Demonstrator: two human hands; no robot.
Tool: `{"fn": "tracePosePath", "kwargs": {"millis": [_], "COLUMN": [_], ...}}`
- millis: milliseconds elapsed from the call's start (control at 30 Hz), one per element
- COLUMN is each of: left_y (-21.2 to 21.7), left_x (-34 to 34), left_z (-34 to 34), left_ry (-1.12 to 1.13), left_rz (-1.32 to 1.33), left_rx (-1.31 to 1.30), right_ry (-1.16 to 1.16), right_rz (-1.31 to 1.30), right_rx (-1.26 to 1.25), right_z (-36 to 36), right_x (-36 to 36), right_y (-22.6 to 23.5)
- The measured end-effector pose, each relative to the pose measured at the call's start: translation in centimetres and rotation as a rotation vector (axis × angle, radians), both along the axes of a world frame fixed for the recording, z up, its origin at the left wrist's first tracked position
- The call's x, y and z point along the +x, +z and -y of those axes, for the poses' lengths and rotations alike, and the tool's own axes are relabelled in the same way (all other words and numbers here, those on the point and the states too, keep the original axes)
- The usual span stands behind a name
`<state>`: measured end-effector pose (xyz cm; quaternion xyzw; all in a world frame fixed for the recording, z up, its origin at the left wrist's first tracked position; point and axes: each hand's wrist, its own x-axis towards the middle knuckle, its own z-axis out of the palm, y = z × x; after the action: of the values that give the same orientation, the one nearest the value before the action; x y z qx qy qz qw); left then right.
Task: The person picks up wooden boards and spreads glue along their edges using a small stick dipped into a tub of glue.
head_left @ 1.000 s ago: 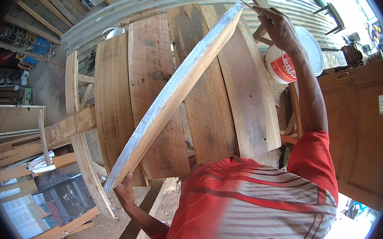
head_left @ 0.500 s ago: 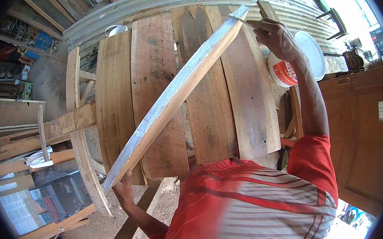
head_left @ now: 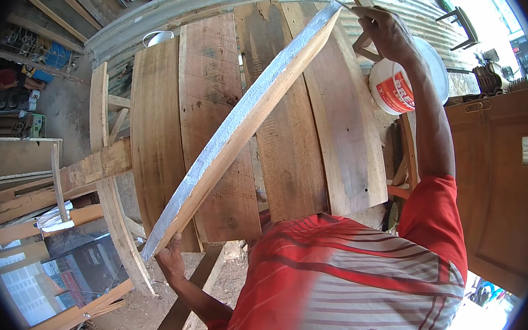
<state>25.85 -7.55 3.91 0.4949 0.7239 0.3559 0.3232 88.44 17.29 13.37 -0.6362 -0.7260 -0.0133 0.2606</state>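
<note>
the long wooden strip [head_left: 242,120] lies diagonally over the plank table [head_left: 157,142], its grey-coated edge up. the left hand [head_left: 171,259] clasps its near end off the table's near edge; the right hand [head_left: 383,28] pinches a small brush [head_left: 360,5] at its far end, beside the white bucket [head_left: 406,79].
</note>
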Motion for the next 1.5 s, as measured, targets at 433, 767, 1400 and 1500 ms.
{"fn": "tracePosePath", "kwargs": {"millis": [433, 767, 1400, 1500], "left_y": [-0.2, -0.5, 0.1, -0.2], "left_x": [-0.1, -0.4, 0.2, -0.6], "left_z": [0.2, 0.5, 0.2, 0.6], "left_ry": [0.031, 0.023, -0.012, -0.063], "left_rz": [0.023, 0.032, 0.068, 0.034], "left_rx": [-0.005, -0.006, -0.008, -0.044], "right_ry": [-0.032, 0.194, 0.3, 0.248], "right_rz": [-0.208, -0.118, -0.024, 0.105], "right_rx": [-0.13, -0.11, -0.188, -0.003], "right_z": [2.1, 5.1, 7.0, 5.5], "right_x": [-3.8, -9.1, -12.5, -10.9], "right_y": [0.5, 2.5, 2.6, 3.7]}}
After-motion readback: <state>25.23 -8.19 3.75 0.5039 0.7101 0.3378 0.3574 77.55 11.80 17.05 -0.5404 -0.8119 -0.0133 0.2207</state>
